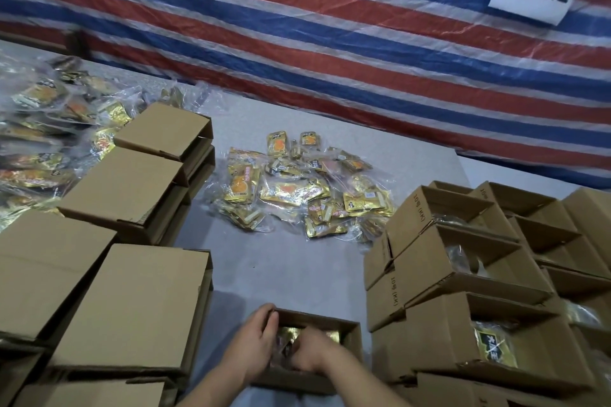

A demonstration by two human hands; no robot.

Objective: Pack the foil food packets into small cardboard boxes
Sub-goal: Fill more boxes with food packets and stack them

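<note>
Both hands are working inside an open box (344, 330) at the near edge of the table (281, 271). The left hand (256, 345) is curling its fingers over the box's far-left corner; the right hand (312, 355) is gripping gold packets (291, 334) in the box. A loose pile (297, 192) is lying mid-table, between closed boxes (132, 307) on the left and filled boxes (479, 274) on the right

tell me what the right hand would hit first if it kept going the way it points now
Most likely the foil packets already inside the open box: the right hand reaches down into it, fingers on them. Depth inside is unclear.
</note>
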